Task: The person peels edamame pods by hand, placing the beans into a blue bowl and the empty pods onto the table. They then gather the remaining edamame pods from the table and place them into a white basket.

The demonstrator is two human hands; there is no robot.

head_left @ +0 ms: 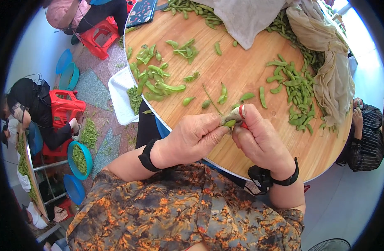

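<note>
Nearest the camera, the person's patterned sleeves lead up to two hands that meet over the near edge of the round wooden bench [250, 79]. The left hand [192, 140], with a black band at the wrist, is closed, its thumb and fingertips pinching one end of a small green bean pod [230, 123]. The right hand [261, 138], also wearing a black wristband, is closed on the other end of the same pod; one of its fingers carries a wrap of white and red tape. The pod sits between the two hands, held just above the bench top.

Just beyond the hands, a thin green stalk [210, 98] lies on the wood among a few loose pods. Farther left, a loose heap of pods [152, 77] spreads near the bench's edge, and a white tray [118, 100] with more pods sits below that edge. To the right, another heap of pods [294, 92] lies beside a beige cloth [330, 71] draped along the far right side. At the far edge, a pale cloth [246, 16] covers more pods.

On the floor to the left stand blue bowls [81, 159] of green pods and red stools [64, 106], where another person sits.
</note>
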